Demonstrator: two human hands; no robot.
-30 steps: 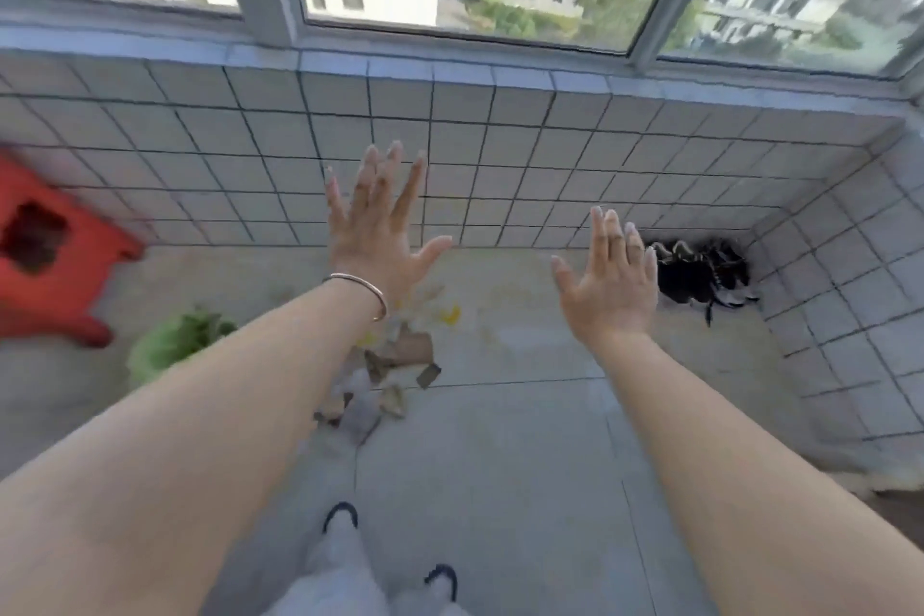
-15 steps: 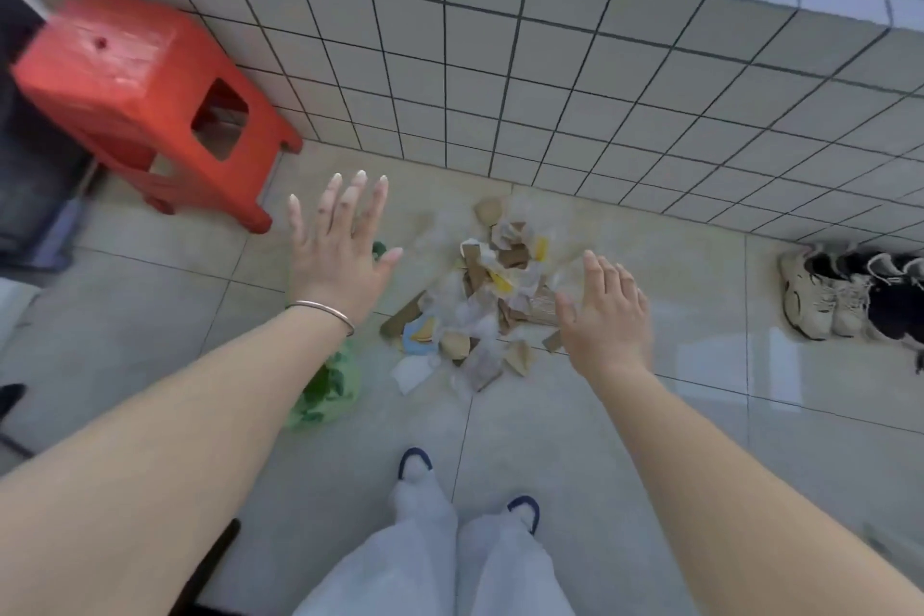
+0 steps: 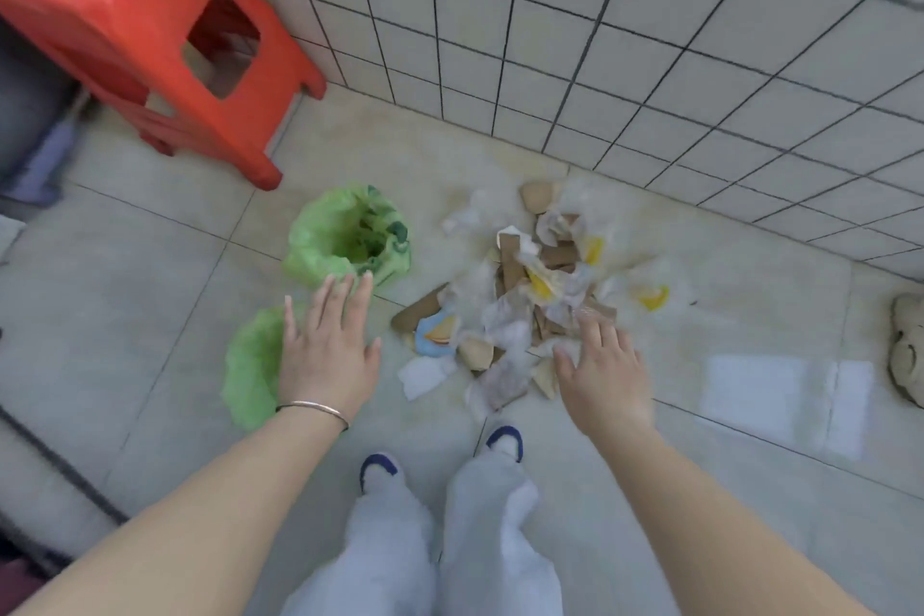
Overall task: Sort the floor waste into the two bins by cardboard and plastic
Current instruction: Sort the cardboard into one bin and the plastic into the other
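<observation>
waste pile (image 3: pixel 530 295): on the floor, right under the right hand's fingertips
right hand (image 3: pixel 602 378): fingers spread, holding nothing
left hand (image 3: pixel 325 350): flat, empty, over the two green bins (image 3: pixel 345 235)

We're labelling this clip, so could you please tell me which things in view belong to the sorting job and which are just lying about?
Job:
- waste pile of cardboard and plastic scraps
- far green-lined bin
- near green-lined bin
- left hand, open
- right hand, open over the pile

Lying about:
- red stool
- shoe
</observation>
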